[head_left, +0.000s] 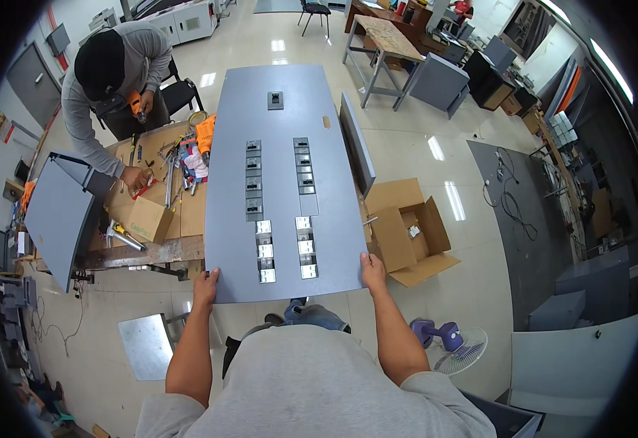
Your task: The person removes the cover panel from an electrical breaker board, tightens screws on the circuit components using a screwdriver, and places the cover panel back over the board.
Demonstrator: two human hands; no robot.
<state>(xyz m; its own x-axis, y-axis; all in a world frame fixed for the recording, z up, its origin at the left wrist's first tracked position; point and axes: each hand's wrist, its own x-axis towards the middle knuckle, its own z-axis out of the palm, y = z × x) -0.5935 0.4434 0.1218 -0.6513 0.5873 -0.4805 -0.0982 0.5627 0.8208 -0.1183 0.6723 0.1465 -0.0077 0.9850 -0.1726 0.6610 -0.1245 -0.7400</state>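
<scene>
A large grey metal panel (279,171) lies lengthwise in front of me. My left hand (206,286) is closed on its near left corner, thumb on top. On the near right edge my right hand (372,271) grips the same panel; the fingers beneath are hidden for both. Two columns of black circuit breakers (253,182) show through slots in the panel's middle. Nearer to me, two slots hold shiny, pale blocks (264,250), whose kind I cannot make out. A single breaker (275,101) sits near the far end.
At left, a co-worker (118,80) holds an orange drill (136,107) over a wooden workbench (180,250) with tools and a small cardboard box (150,220). An open carton (399,237) stands right of the panel, leaning board (358,142) behind it. A purple fan (447,336) is near my right elbow.
</scene>
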